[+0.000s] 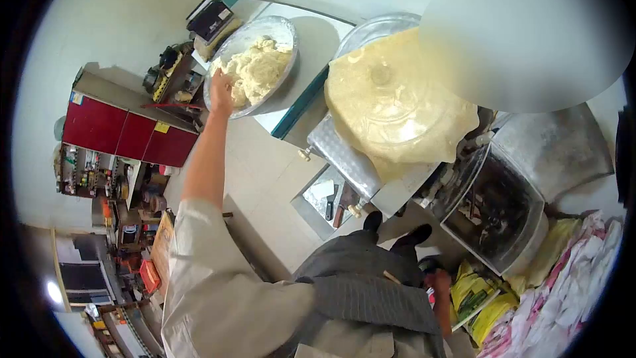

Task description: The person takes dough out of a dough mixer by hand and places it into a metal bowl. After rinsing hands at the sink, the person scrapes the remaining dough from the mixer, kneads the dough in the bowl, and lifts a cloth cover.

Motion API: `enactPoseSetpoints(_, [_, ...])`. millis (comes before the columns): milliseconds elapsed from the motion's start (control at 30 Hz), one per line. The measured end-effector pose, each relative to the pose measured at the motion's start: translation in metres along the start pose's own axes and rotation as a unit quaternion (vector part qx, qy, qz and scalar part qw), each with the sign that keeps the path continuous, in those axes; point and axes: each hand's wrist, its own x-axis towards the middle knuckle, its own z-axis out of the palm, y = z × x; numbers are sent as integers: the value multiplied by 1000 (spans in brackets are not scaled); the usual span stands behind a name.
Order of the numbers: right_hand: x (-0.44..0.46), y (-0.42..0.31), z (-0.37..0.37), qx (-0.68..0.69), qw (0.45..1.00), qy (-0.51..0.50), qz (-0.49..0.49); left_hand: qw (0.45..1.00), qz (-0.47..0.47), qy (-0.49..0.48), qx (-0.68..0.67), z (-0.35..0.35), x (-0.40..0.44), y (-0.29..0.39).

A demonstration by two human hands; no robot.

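My left hand [221,90] reaches out over the near-left rim of a large metal basin [289,33]. Its fingers are bent and closed on the edge of a lumpy, pale yellow dough [260,74] inside. Low at the right of the head view, my right hand [438,284] hangs beside my dark apron [361,258]. Its fingers look curled, with something small, partly dark and partly red and white, at them. I cannot make out what that is.
Right of the basin, a yellowish sheet [377,106] covers a round lid on a metal unit with valves. A metal box [493,209] with a dark, sooty inside stands open. Tools, including a scraper [323,189], lie in a floor tray. Crumpled sacks [563,298] and red cabinets [96,126] flank the room.
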Motion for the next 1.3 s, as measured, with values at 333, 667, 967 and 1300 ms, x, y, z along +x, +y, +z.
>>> enactPoseSetpoints(333, [-43,-95,-33,-183,982,-1,51,982,0,-150,118,137,-86,-19])
enactPoseSetpoints(667, [-68,-91,-9,156,950,68,262,619,217,-705,268,392,-397,-47])
enactPoseSetpoints(967, [-122,-68,3,489,723,141,467,457,268,-644,551,484,-506,-238])
enactPoseSetpoints(1300, [-143,-14,25,153,955,9,254,787,-146,-419,429,421,-517,-348])
